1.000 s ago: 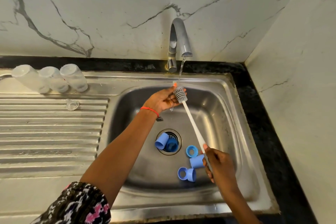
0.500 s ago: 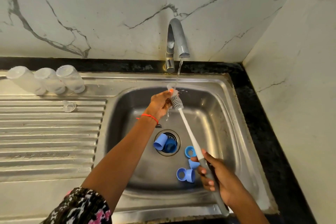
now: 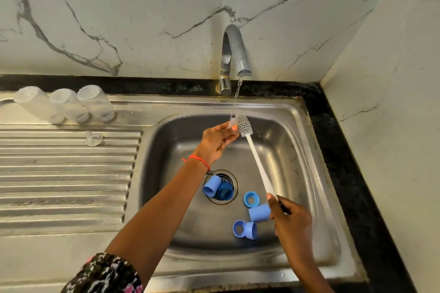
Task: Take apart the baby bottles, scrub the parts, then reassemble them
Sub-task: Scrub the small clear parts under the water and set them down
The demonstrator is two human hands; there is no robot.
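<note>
My left hand point(image 3: 216, 141) pinches a small clear teat point(image 3: 232, 123) under the running water from the tap point(image 3: 234, 54). My right hand point(image 3: 291, 221) grips the handle of a white bottle brush point(image 3: 258, 164); its grey bristle head point(image 3: 244, 125) sits right beside the teat. Several blue caps and collars lie in the sink: two over the drain point(image 3: 217, 188), a ring point(image 3: 250, 198), a cap point(image 3: 259, 213) and a pair point(image 3: 245, 229). Three clear bottle bodies point(image 3: 69, 104) stand upside down at the back of the drainboard, with another clear teat point(image 3: 94, 138) in front of them.
The steel sink basin point(image 3: 307, 173) has a ribbed drainboard point(image 3: 64, 173) on its left. A black counter strip point(image 3: 345, 150) runs along the back and right, under marble walls. A thin stream of water falls from the spout into the basin.
The brush head has come out from against my left hand and now lies to the right of the teat. My right hand has shifted up the handle. The teat stays under the stream.
</note>
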